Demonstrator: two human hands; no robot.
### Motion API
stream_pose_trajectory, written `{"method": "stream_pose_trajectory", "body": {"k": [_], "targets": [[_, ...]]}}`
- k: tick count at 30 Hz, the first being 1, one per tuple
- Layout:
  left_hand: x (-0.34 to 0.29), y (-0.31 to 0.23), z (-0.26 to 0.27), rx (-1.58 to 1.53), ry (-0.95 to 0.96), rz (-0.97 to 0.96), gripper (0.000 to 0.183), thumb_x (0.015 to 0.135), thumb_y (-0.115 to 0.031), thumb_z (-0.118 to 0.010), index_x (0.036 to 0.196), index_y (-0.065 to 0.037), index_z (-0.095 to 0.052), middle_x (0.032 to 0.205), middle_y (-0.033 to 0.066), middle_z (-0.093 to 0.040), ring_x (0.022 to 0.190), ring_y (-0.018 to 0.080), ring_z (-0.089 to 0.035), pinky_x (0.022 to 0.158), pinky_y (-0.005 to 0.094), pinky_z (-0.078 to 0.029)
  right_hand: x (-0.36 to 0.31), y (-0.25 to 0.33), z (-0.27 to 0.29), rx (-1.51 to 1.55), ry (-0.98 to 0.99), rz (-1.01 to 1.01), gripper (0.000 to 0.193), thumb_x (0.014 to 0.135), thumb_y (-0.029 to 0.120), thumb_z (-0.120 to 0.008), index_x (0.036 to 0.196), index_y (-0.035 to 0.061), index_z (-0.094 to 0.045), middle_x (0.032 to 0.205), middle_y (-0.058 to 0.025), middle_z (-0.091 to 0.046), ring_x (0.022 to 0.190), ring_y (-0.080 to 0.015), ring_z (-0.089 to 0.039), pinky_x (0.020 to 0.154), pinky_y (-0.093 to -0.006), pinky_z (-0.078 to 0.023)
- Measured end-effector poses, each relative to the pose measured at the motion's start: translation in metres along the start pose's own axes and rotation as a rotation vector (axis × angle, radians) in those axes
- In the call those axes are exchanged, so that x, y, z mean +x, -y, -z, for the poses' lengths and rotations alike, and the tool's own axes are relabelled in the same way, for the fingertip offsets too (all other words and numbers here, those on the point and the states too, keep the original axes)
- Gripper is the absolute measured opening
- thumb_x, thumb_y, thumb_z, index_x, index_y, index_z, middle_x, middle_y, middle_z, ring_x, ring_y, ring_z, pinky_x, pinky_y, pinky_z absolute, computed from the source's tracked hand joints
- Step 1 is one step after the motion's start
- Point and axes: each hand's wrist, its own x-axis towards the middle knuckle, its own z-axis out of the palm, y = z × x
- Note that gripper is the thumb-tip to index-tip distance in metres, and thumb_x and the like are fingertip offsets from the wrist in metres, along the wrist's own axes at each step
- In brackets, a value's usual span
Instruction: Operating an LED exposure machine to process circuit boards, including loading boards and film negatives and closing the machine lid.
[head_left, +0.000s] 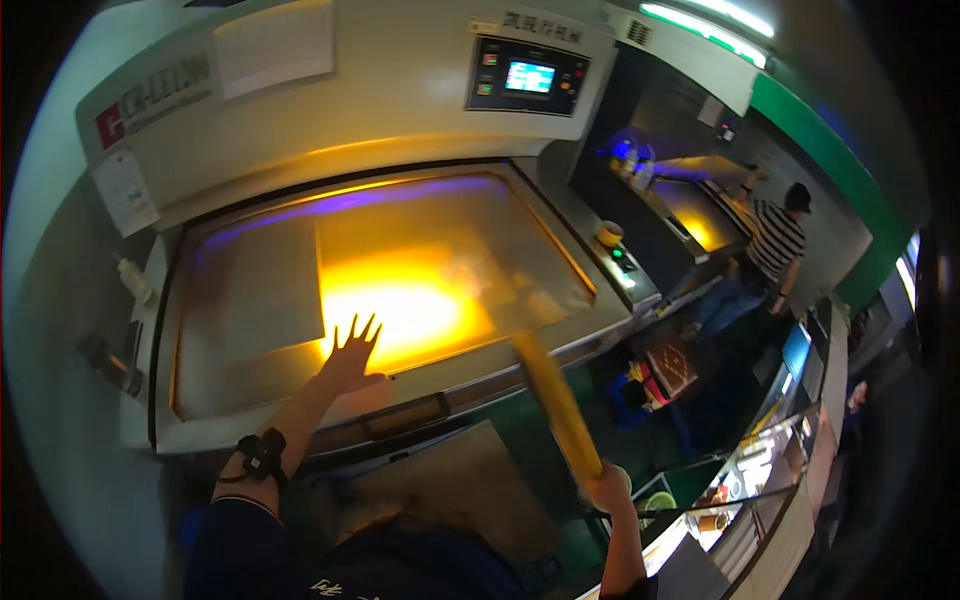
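My left hand (350, 362) is spread out, fingers apart, over the front edge of a large glowing flat bed (500, 235) in a pale machine. A bright yellow patch of light lies just beyond its fingertips. To the left of that light, a greyish rectangular sheet or panel (255, 285) shows on the bed. My right hand (607, 490) is closed round the lower end of a long yellow bar-shaped tool (560, 410), smeared by motion. This tool slants up and left, its far end near the bed's front edge; I cannot tell whether it touches.
A control panel (527, 77) with a lit screen sits on the machine's hood. On the ledge at the right stands a small yellow roll (609, 234) near green-lit buttons. Further right, a person in a striped shirt (778, 240) works at a similar machine. A lit rack (740, 490) stands at lower right.
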Motion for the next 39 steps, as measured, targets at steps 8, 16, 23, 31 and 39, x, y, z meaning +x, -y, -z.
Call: {"method": "stream_pose_trajectory", "body": {"k": [8, 16, 23, 31, 39], "targets": [[-0.144, 0.069, 0.031, -0.375, 0.28, 0.131, 0.088, 0.076, -0.037, -0.075, 0.15, -0.012, -0.034, 0.144, 0.0154, -0.05, 0.13, 0.0362, -0.05, 0.107, 0.0469, -0.041, 0.139, 0.327, -0.077, -0.468, 0.146, 1.084, 0.039, 0.082, 0.008, -0.059, 0.12, 0.017, -0.065, 0.101, -0.0135, -0.071, 0.09, -0.0337, -0.068, 0.081, -0.0476, -0.053], [-0.211, 0.203, -0.008, 0.029, 0.311, 0.409, 0.059, 0.084, -0.005, -0.055, 0.142, -0.014, -0.05, 0.142, 0.0129, -0.053, 0.122, 0.0334, -0.057, 0.106, 0.0458, -0.042, 0.169, 0.416, -0.279, -0.378, 0.339, 1.249, 0.06, 0.082, 0.01, -0.059, 0.14, 0.0091, -0.047, 0.143, -0.0152, -0.051, 0.129, -0.0334, -0.052, 0.109, -0.0497, -0.039], [-0.045, 0.391, 0.033, -0.364, 0.22, 0.475, 0.049, 0.087, -0.002, -0.053, 0.134, -0.012, -0.058, 0.128, 0.0116, -0.064, 0.114, 0.0323, -0.062, 0.101, 0.0398, -0.047, 0.338, 0.588, -0.307, -0.297, 0.533, 0.985, 0.056, 0.082, -0.002, -0.055, 0.135, 0.0147, -0.056, 0.13, -0.0103, -0.063, 0.124, -0.0302, -0.056, 0.103, -0.0393, -0.045], [0.086, 0.579, 0.006, -0.217, -0.027, 0.486, 0.052, 0.085, 0.0, -0.058, 0.134, -0.019, -0.057, 0.116, 0.0135, -0.068, 0.106, 0.0359, -0.064, 0.094, 0.0451, -0.052, 0.49, 0.738, -0.38, -0.382, 0.228, 1.129, 0.067, 0.077, -0.007, -0.05, 0.141, 0.0125, -0.049, 0.144, -0.0108, -0.051, 0.132, -0.0309, -0.049, 0.111, -0.0399, -0.039], [0.183, 0.67, -0.007, -0.062, 0.219, 0.493, 0.058, 0.083, -0.007, -0.065, 0.138, -0.022, -0.051, 0.119, 0.0176, -0.066, 0.11, 0.0346, -0.064, 0.094, 0.0457, -0.053, 0.601, 0.822, -0.413, -0.516, 0.312, 1.019, 0.082, 0.071, -0.013, -0.054, 0.147, 0.0166, -0.042, 0.149, -0.0098, -0.047, 0.132, -0.0304, -0.05, 0.11, -0.039, -0.041]]}}
